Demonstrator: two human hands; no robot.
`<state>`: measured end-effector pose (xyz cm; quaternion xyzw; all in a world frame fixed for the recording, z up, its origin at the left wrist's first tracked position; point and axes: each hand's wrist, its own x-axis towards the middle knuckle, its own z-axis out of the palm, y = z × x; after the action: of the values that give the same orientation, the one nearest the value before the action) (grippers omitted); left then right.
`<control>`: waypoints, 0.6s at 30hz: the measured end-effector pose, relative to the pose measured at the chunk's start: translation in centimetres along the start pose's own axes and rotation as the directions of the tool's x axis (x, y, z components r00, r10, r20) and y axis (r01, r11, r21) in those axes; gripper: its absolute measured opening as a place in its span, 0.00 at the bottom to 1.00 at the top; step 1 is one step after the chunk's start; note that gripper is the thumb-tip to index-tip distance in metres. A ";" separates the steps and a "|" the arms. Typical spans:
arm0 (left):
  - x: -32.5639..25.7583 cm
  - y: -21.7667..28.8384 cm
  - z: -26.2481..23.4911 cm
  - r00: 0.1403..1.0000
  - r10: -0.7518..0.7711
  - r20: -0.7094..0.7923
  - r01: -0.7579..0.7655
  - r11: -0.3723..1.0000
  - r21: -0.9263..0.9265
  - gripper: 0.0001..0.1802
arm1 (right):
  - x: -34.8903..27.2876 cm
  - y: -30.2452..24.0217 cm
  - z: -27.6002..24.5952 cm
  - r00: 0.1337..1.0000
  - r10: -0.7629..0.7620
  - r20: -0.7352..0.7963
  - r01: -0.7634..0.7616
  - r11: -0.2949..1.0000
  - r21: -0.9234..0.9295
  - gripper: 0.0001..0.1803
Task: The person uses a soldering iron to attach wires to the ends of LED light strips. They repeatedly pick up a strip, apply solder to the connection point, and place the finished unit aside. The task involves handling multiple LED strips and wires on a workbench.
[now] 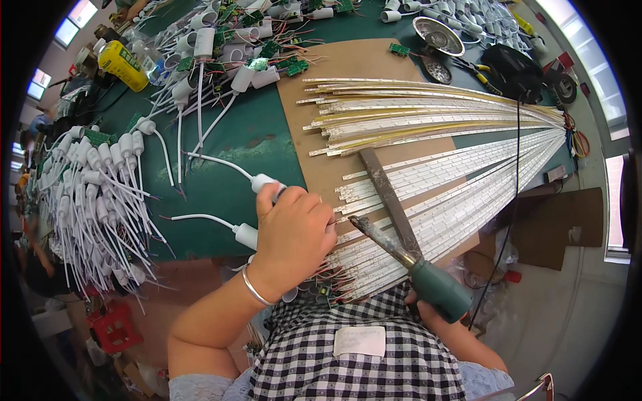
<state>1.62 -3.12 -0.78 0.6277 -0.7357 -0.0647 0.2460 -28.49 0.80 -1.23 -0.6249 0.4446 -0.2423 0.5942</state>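
Left hand (294, 227) pinches a white cylindrical plastic cap (263, 182) with a trailing white cable (217, 160) above a green-topped table (267, 155), while the right hand (429, 318) grips a green-handled soldering iron (436, 286), its dark tip near slender white strips (455, 212) fanned partly across brown board (368, 57).

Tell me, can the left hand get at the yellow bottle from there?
Probably not directly: the left hand looks busy by the strips, and wired white parts lie between it and the yellow bottle.
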 end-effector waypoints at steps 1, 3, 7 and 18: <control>-0.1 0.0 -0.1 1.000 -0.002 0.011 0.002 1.000 0.009 0.04 | 0.1 -0.1 0.0 0.999 -0.043 0.003 0.043 0.998 -0.039 0.22; 0.0 0.1 -0.2 1.000 -0.005 0.026 0.005 1.000 0.013 0.04 | 0.3 0.0 0.1 0.993 -0.114 0.018 0.115 0.986 -0.117 0.22; 0.1 -0.1 -0.3 0.999 -0.016 0.045 0.016 1.000 0.001 0.03 | 0.0 1.7 0.4 0.986 -0.162 0.047 0.169 0.958 -0.234 0.25; 0.0 -0.1 -0.4 0.998 -0.035 0.060 0.035 0.999 0.001 0.02 | -0.5 1.7 0.3 0.895 0.434 0.102 -0.390 0.651 0.652 0.41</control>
<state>1.88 -3.09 -0.52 0.6382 -0.7317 -0.0879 0.2227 -28.89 1.53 -2.82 -0.2504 0.4789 -0.2609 0.7999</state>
